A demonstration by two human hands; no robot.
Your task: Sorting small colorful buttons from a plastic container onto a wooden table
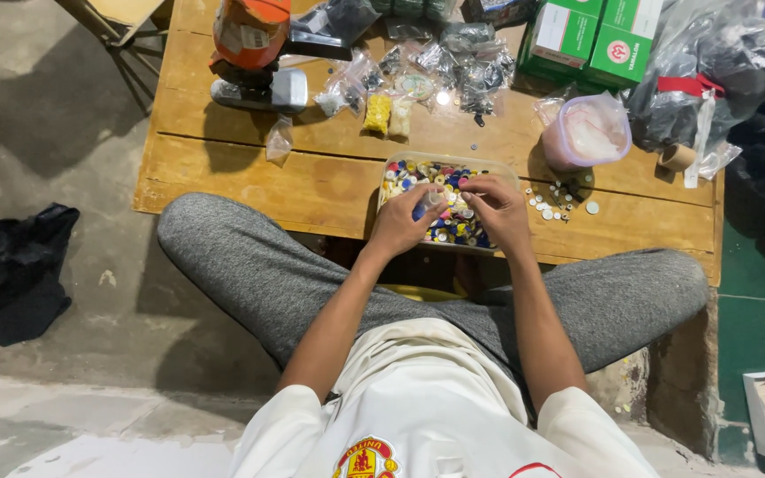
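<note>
A small pale button (436, 196), judged light, stiff and slippery, is pinched at its rim by fingers of the left hand (397, 226) and right hand (499, 212) above the clear tub (506, 168) on the bench (223, 168).

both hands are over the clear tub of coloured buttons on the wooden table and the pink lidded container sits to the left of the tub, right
Not quite. The head view shows the pink lidded container to the right of the clear tub of coloured buttons, not the left. Both the left hand and right hand are over the tub on the wooden table.
</note>
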